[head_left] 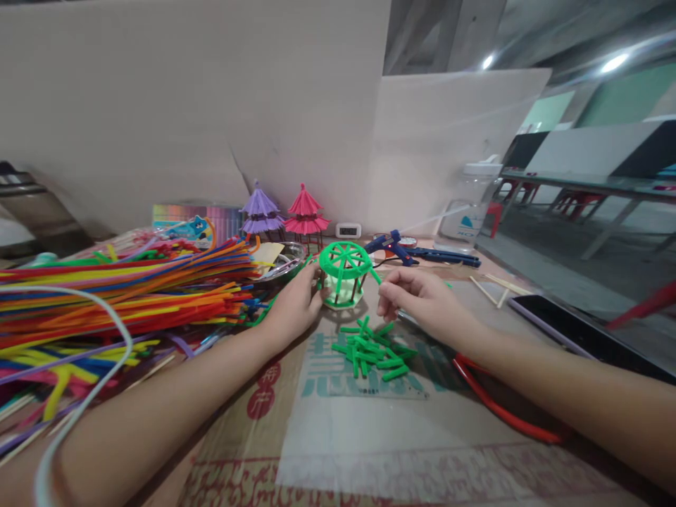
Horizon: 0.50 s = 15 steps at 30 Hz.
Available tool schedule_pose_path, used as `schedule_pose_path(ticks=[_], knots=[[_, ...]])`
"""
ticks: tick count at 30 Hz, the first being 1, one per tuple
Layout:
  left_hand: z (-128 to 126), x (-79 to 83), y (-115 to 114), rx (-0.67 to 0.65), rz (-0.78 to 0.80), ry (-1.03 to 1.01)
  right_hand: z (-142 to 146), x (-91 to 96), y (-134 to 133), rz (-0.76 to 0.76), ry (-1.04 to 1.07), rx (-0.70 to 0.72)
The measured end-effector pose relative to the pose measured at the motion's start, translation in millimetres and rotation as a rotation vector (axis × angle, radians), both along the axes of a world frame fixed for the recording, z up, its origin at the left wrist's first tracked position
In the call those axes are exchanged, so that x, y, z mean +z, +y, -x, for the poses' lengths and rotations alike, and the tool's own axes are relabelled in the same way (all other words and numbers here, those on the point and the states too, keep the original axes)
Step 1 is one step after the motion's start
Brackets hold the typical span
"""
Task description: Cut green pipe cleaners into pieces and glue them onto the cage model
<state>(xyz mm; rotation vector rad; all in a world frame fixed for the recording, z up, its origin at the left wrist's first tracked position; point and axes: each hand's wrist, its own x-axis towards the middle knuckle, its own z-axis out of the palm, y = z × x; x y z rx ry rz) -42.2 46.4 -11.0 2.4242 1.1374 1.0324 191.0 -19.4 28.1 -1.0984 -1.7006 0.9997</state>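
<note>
A small green pavilion model (346,260) with a spoked round roof and brown posts stands on the table in front of me. My left hand (301,299) is closed on its left side, gripping it near the posts; some fingertips are hidden behind it. To the right, my right hand (415,296) pinches a short green pipe cleaner piece (375,277), whose upper end is close to the roof's right rim. Whether the two touch I cannot tell. Below and between my hands lies a loose pile of cut green pipe cleaner pieces (370,348).
Bundles of colored pipe cleaners (158,289) fill the left side. Behind stand purple (258,211) and pink (305,211) pavilions, a blue glue gun (395,248) and a water bottle (467,211). A phone (575,331) lies at right; a white cable (119,320) curves at left.
</note>
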Motion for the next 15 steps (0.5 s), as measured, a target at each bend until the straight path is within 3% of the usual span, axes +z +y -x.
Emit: schedule_pose_path(ticks=[3,9,15], knots=[[-1.1,3.5,-2.8,-0.016,-0.076,0.020,2.0,-5.3,-2.2,-0.088,-0.014,-0.073],[-4.0,7.1,-5.2,0.032,-0.118,0.068,1.0,-8.9,-0.7,-0.481,-0.400,-0.240],[-4.8,7.2,-7.2,0.069,-0.146,0.102,2.1,-8.6,3.6,-0.564,-0.535,-0.249]])
